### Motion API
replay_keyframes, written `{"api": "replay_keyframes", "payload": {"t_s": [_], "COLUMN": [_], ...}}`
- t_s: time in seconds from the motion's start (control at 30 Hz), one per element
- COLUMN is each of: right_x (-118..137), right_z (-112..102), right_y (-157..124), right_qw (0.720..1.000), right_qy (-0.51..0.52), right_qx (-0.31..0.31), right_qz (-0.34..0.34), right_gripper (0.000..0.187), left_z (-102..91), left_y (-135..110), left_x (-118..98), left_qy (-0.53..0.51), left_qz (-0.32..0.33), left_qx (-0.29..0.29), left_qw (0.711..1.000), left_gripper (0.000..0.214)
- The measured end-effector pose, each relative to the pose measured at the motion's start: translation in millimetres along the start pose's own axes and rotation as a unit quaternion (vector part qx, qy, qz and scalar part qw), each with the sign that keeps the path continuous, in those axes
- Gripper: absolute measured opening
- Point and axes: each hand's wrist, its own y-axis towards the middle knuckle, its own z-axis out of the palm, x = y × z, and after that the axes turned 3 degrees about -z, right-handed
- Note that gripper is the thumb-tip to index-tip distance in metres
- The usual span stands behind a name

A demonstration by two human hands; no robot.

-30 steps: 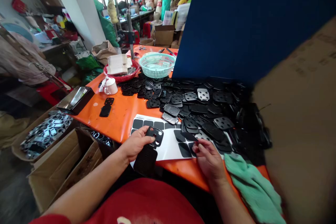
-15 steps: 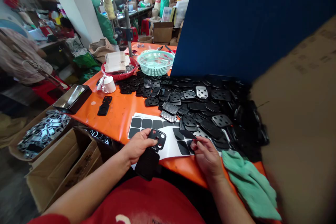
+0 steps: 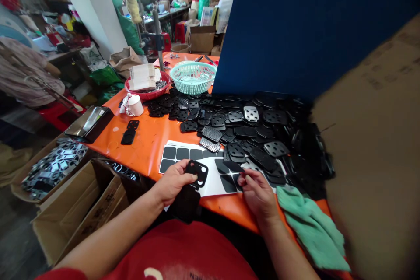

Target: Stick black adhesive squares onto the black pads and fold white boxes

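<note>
The black two-panel plate (image 3: 186,203), stiff and dark, is in the left hand (image 3: 173,181), its upper panel rounded at the corners and pierced by holes, its lower panel hanging below the fingers toward the red shirt (image 3: 193,249). That hand is pressed together on the upper panel's edge, thumb on top and fingers behind. The right hand (image 3: 259,192), level with it, pinches the edge of a thin black rounded pad (image 3: 234,166) between thumb and fingertips, the other fingers curled in; the pad tilts out to the left of those fingertips. Between the hands lies a glossy white paper sheet (image 3: 210,183) printed or set with flat black rounded squares, its surface bowed. Just right of the right hand is a crumpled, soft green cloth (image 3: 311,227). Beyond both hands spreads a heap of black plates (image 3: 244,131), some ribbed, some dotted with holes, one paler and shinier. Farther out, ahead of the left hand and to its left, stand a smooth white lidded cup (image 3: 131,106) and a red plastic basket (image 3: 151,96), with a mint-green latticed plastic basket (image 3: 193,79) to the right of the red one.
</note>
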Motion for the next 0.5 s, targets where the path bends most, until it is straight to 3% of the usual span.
{"api": "replay_keyframes", "payload": {"t_s": [0.3, 0.4, 0.5], "right_x": [7.1, 25.4, 45.9], "right_z": [6.8, 12.5, 21.0], "right_y": [-0.2, -1.3, -12.7], "right_qw": [1.000, 0.999, 0.997], "right_qy": [0.012, 0.019, 0.007], "right_qx": [0.003, 0.008, 0.063], "right_qz": [-0.020, -0.042, -0.042], "right_gripper": [0.024, 0.038, 0.059], "left_z": [6.9, 12.9, 22.3], "left_y": [-1.8, -4.3, -4.7], "left_x": [-3.0, -7.3, -9.9], "left_qy": [0.008, 0.037, 0.053], "left_qz": [0.004, 0.015, 0.023], "left_qx": [0.005, 0.009, 0.009], "left_qw": [1.000, 0.999, 0.998], "left_gripper": [0.033, 0.033, 0.035]}}
